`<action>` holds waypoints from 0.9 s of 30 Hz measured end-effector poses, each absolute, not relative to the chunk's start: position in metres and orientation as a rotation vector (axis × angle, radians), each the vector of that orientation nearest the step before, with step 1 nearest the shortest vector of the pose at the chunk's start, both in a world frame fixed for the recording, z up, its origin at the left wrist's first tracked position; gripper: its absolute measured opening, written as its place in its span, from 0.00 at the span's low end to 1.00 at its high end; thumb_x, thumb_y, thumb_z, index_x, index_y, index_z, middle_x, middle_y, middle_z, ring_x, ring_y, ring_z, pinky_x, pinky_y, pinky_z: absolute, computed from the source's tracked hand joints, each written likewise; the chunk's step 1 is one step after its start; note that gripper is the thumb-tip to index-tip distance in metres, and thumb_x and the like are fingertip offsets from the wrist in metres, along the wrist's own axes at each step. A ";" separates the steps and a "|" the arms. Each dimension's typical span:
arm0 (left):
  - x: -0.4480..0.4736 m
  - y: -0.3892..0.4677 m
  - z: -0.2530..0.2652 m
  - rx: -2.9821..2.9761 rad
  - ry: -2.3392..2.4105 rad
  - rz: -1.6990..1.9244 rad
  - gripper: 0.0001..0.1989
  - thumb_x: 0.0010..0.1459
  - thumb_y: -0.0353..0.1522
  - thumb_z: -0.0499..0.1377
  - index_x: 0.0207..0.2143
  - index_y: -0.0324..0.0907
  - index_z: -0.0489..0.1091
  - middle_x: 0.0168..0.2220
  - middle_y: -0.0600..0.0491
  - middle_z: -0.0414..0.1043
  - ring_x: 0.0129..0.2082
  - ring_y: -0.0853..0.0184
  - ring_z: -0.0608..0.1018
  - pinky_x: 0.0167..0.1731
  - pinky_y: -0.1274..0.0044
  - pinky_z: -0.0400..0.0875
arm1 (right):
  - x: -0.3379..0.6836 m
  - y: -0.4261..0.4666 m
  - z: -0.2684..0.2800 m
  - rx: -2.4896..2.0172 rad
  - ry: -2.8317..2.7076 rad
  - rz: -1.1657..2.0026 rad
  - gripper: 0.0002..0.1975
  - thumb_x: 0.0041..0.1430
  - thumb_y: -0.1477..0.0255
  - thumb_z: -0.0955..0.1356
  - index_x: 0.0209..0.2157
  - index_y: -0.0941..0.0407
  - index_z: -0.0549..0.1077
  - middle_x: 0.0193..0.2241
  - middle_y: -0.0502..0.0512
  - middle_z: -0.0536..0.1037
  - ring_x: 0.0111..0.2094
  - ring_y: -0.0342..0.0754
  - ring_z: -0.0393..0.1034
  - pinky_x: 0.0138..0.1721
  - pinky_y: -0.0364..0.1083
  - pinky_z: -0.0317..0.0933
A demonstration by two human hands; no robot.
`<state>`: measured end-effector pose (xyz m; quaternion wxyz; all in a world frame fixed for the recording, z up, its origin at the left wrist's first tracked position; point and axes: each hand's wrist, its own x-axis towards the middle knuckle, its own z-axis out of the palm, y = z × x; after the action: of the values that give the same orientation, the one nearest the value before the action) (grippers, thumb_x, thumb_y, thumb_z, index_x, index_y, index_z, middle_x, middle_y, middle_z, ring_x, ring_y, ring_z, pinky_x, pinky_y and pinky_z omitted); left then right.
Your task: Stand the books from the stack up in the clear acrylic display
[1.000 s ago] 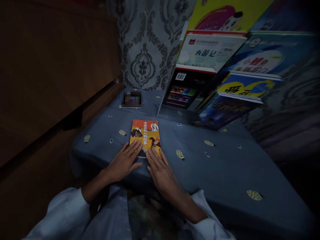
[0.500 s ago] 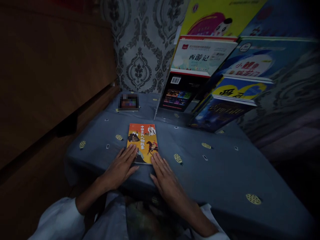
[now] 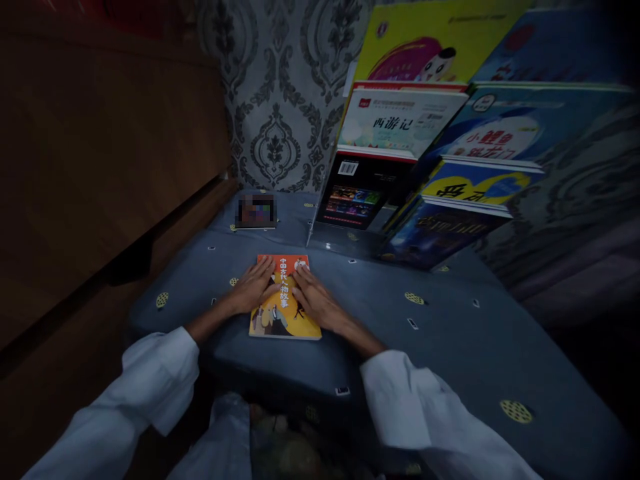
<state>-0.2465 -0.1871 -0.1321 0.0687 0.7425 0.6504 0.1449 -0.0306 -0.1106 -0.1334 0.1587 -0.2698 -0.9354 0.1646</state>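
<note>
A small book [image 3: 280, 320] with an orange and yellow cover lies flat on the cloth near the table's front edge. White Chinese characters run down its middle. My left hand [image 3: 256, 287] rests on its left side, fingers stretched toward the top edge. Across from it, my right hand [image 3: 316, 297] lies flat on the right side, fingertips at the upper corner. Both palms are down, and neither hand grips the book. Parts of the cover picture are hidden beneath them.
A clear stand holds several upright books, among them a white book [image 3: 400, 120] and a black one [image 3: 363, 193], at back right. A pixelated item [image 3: 256, 211] sits at back left. Wooden furniture [image 3: 110, 167] borders the left of the blue tablecloth [image 3: 370, 347].
Both hands have slid forward over the cover, from its lower corners to its upper part. The book stays in place, and the camera view has tilted up slightly.
</note>
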 end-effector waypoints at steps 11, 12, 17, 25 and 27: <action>-0.241 -0.179 -0.131 2.053 2.331 0.587 0.27 0.68 0.43 0.47 0.62 0.35 0.60 0.62 0.34 0.64 0.62 0.51 0.69 0.60 0.60 0.62 | -0.052 -0.103 -0.147 -1.022 -2.537 0.284 0.26 0.70 0.66 0.55 0.64 0.64 0.60 0.66 0.72 0.59 0.67 0.60 0.54 0.64 0.62 0.54; -0.239 -0.179 -0.129 2.058 2.324 0.619 0.26 0.68 0.42 0.48 0.61 0.36 0.62 0.59 0.36 0.67 0.60 0.51 0.70 0.60 0.59 0.61 | -0.050 -0.109 -0.149 -1.034 -2.545 0.249 0.26 0.70 0.67 0.55 0.65 0.63 0.60 0.66 0.71 0.59 0.67 0.61 0.55 0.64 0.62 0.54; -0.242 -0.168 -0.123 1.688 2.127 1.031 0.21 0.61 0.33 0.56 0.56 0.38 0.68 0.53 0.41 0.74 0.55 0.53 0.74 0.59 0.60 0.63 | -0.042 -0.124 -0.160 -1.025 -2.510 0.254 0.28 0.69 0.67 0.57 0.67 0.62 0.56 0.67 0.71 0.57 0.68 0.62 0.52 0.64 0.65 0.53; -0.244 -0.168 -0.117 0.639 1.356 1.464 0.24 0.42 0.32 0.71 0.43 0.36 0.73 0.33 0.49 0.79 0.33 0.62 0.81 0.34 0.76 0.75 | -0.032 -0.130 -0.164 -0.902 -2.368 0.545 0.30 0.70 0.65 0.56 0.70 0.57 0.50 0.70 0.64 0.52 0.70 0.58 0.44 0.67 0.62 0.48; -0.241 -0.173 -0.115 0.588 1.231 1.443 0.22 0.40 0.33 0.72 0.38 0.36 0.73 0.29 0.50 0.79 0.30 0.63 0.81 0.33 0.76 0.76 | -0.028 -0.130 -0.164 -0.922 -2.302 0.642 0.31 0.69 0.63 0.57 0.70 0.56 0.48 0.70 0.63 0.50 0.71 0.57 0.43 0.67 0.60 0.49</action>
<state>-0.2406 -0.1727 -0.1146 0.5463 0.2482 0.5194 0.6085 -0.0276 -0.1298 -0.1638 0.2860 -0.3447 -0.8612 0.2403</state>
